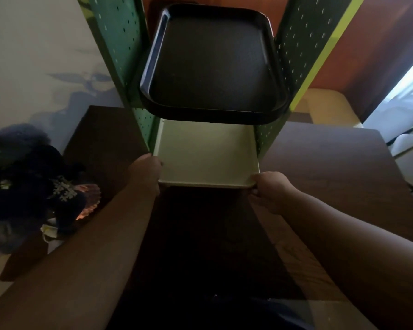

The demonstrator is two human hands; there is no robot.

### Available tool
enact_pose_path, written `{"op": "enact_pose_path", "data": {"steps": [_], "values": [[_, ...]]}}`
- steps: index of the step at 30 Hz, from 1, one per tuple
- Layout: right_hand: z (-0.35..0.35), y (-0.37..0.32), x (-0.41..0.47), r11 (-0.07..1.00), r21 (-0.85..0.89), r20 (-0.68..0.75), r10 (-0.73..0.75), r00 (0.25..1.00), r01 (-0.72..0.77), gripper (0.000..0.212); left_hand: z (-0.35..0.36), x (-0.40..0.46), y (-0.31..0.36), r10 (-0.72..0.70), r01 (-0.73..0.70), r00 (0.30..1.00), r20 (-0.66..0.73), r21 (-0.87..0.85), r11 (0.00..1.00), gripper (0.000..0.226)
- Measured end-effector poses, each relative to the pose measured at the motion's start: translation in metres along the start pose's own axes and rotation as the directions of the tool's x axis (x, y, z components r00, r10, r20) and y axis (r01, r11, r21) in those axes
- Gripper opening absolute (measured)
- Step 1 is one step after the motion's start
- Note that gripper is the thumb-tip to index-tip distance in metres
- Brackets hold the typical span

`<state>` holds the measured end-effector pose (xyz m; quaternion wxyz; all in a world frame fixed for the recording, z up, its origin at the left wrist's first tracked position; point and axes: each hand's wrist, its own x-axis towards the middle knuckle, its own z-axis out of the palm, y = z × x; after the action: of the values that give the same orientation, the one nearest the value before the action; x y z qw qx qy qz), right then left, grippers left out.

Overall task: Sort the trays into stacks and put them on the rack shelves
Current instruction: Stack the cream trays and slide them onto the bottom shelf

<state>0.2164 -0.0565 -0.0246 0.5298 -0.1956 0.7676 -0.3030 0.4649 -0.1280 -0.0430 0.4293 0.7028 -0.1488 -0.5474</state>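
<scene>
A cream tray [206,153] lies partly inside the lower level of a green perforated rack [119,44], with its near edge sticking out toward me. My left hand [145,171] grips the tray's near left corner. My right hand [270,189] grips its near right corner. One level up, a black tray [212,65] rests on the rack, and it looks like a stack with a second rim under it. The far part of the cream tray is hidden beneath the black one.
The rack stands on a dark wooden table [343,167]. At the left sits a dark bunch of flowers [26,177] with an orange shell-like piece [90,198]. A pale cushion or seat [329,106] lies behind at the right, next to a bright window [410,91].
</scene>
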Motion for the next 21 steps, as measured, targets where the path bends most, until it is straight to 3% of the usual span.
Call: {"op": "enact_pose_path", "data": {"steps": [2,5,10,15,19,21], "values": [[0.002,-0.002,0.002,0.998,0.058,0.008,-0.008,1.000,0.008,0.015,0.006,-0.011,-0.006,-0.019,0.021,1.000,0.016,-0.080,0.997,0.013],[0.007,-0.005,0.008,0.994,0.106,-0.001,-0.010,1.000,0.010,0.017,0.019,-0.021,-0.026,-0.115,0.127,0.991,0.073,-0.205,0.970,0.023],[0.008,-0.010,0.012,0.997,0.068,0.020,-0.025,0.999,0.024,0.022,0.022,-0.007,-0.028,-0.066,0.081,0.995,0.074,-0.226,0.971,0.025],[0.005,-0.009,0.012,1.000,0.025,0.082,0.001,0.997,-0.003,0.015,0.018,0.002,-0.024,-0.039,0.048,0.998,0.051,-0.189,0.981,0.043],[-0.001,-0.011,0.015,1.000,0.006,0.111,0.007,0.994,-0.008,0.011,0.018,-0.009,-0.020,-0.078,0.091,0.994,0.077,-0.191,0.977,0.011],[-0.004,-0.011,0.018,1.000,-0.013,0.123,0.012,0.992,-0.011,0.015,0.017,-0.021,-0.022,-0.105,0.118,0.990,0.092,-0.151,0.982,0.010]]}}
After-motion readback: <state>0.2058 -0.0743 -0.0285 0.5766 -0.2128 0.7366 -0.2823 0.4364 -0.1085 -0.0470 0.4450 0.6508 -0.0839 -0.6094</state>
